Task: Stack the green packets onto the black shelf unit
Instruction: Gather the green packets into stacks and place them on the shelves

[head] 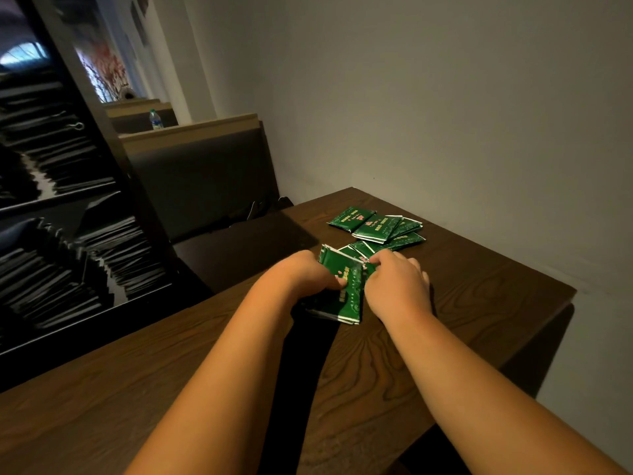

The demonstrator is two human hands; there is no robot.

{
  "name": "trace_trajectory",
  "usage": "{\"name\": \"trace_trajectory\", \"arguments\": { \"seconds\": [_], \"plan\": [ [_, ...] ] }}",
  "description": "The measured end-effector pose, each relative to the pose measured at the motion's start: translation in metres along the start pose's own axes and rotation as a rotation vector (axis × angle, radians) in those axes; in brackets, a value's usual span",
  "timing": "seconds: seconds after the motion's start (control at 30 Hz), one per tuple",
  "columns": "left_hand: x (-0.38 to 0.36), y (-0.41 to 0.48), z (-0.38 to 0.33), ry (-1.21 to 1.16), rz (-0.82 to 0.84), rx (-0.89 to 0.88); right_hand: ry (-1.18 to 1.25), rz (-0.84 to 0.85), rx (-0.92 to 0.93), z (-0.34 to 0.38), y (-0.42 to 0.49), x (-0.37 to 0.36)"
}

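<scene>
A small stack of green packets [344,296] stands on edge on the brown wooden table [479,303]. My left hand [308,272] grips the stack from its left side. From the right, my right hand [397,279] holds the same stack, fingers curled over its top. Several more green packets [376,226] lie loose and overlapping farther back on the table. The black shelf unit [68,200] stands at the left, its shelves filled with rows of dark packets.
A grey wall runs along the right and back of the table. Behind the table is a dark padded bench seat [205,180]. A water bottle [156,118] stands on a ledge farther back.
</scene>
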State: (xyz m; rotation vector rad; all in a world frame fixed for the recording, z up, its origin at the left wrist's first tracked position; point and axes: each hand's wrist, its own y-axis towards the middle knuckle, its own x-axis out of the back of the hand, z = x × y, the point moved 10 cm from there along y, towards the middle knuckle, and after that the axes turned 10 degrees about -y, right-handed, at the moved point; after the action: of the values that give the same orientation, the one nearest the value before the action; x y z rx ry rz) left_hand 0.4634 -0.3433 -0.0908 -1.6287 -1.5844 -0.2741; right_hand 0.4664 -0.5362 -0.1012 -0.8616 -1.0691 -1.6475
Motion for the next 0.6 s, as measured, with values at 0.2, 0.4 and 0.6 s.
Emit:
{"name": "trace_trajectory", "arguments": {
  "seconds": [0.2, 0.4, 0.6],
  "plan": [
    [0.009, 0.018, 0.019, -0.537, -0.057, 0.033, 0.188, 0.060, -0.005, 0.002, 0.000, -0.005],
    [0.010, 0.032, 0.011, -0.078, -0.267, -0.005, 0.273, 0.062, 0.036, 0.010, 0.002, -0.005],
    [0.000, 0.036, 0.025, 0.020, -0.332, 0.169, 0.228, 0.137, 0.049, 0.021, -0.005, -0.009]
  ]
}}
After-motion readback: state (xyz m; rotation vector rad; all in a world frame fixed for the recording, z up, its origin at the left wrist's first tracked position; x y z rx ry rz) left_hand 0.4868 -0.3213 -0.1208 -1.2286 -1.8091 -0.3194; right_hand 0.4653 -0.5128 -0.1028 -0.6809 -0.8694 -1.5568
